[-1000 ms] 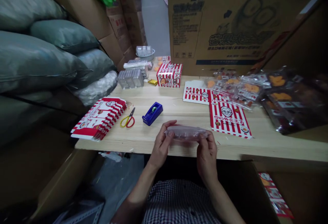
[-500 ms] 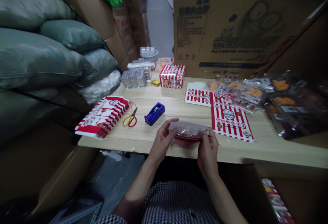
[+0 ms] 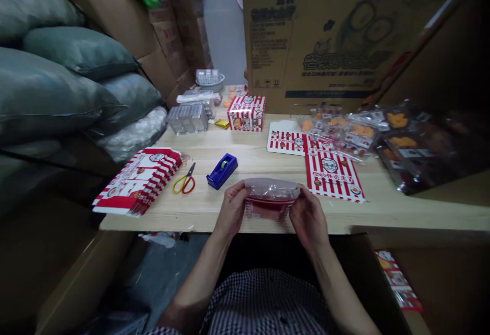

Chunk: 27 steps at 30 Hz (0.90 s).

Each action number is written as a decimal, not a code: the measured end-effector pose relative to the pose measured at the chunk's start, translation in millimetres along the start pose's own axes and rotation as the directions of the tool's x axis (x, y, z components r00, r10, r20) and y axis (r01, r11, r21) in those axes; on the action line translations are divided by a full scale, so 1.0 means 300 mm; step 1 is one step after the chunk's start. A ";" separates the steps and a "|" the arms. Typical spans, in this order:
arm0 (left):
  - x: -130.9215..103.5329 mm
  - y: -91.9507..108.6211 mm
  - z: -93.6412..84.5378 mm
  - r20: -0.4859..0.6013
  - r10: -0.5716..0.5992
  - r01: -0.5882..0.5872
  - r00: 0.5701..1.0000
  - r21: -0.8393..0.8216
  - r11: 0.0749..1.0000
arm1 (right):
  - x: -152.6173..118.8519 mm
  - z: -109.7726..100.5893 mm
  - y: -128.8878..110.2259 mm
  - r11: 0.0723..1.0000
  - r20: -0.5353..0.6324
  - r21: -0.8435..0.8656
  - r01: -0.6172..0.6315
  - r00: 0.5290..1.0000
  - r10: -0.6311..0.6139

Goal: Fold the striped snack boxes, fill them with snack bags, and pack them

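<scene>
Above the table's front edge I hold a red-and-white striped carton [image 3: 270, 208] between both hands. Its pale upper flap stands up, and shiny clear plastic shows at its opening. My left hand [image 3: 232, 211] pinches the left end, thumb toward me. On the right end, my right hand [image 3: 308, 218] is closed, with some fingers hidden behind the carton. Just beyond my left hand stands a blue tape dispenser [image 3: 222, 171]. Beside that lie scissors [image 3: 185, 182] with yellow and red handles. Flat striped cartons [image 3: 335, 176] lie beyond my right hand.
A stack of folded striped cartons [image 3: 140, 179] lies at the left edge of the table [image 3: 202, 212]. One assembled striped box [image 3: 247, 113] stands at the back, near clear plastic trays [image 3: 187, 119]. Clear food packets [image 3: 360, 133] are heaped right. A large cardboard box [image 3: 275, 69] rises behind.
The carton's striped front has tilted into clearer view. My right hand has shifted round to the carton's right end. The whole view has moved slightly.
</scene>
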<state>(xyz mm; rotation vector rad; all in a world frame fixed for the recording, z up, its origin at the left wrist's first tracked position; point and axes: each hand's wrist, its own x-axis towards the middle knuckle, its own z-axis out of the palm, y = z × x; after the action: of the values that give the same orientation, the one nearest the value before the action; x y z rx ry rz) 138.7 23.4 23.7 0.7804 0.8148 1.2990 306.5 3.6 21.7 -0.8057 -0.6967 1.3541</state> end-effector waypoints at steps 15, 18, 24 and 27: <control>-0.001 0.003 0.000 -0.090 -0.171 0.170 0.981 -0.018 0.985 | 0.032 -0.015 -0.062 0.974 0.013 -0.120 -0.190 0.981 0.193; -0.089 -0.049 -0.042 -0.068 -0.342 0.337 0.937 -0.077 0.938 | -0.060 -0.057 -0.023 0.932 -0.008 -0.078 -0.354 0.935 0.354; -0.178 -0.159 -0.148 -0.169 -0.448 0.427 0.878 -0.149 0.892 | -0.155 -0.159 0.103 0.894 -0.076 -0.129 -0.429 0.903 0.422; -0.185 -0.176 -0.193 -0.095 -0.375 0.366 0.922 -0.102 0.925 | -0.139 -0.174 0.116 0.897 0.062 -0.188 -0.400 0.907 0.418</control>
<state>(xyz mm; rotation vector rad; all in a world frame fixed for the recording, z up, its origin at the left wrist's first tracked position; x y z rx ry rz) 110.3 -35.3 -46.9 0.4598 0.9427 1.0336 326.0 -41.7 -35.3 -1.0712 -0.7572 1.7421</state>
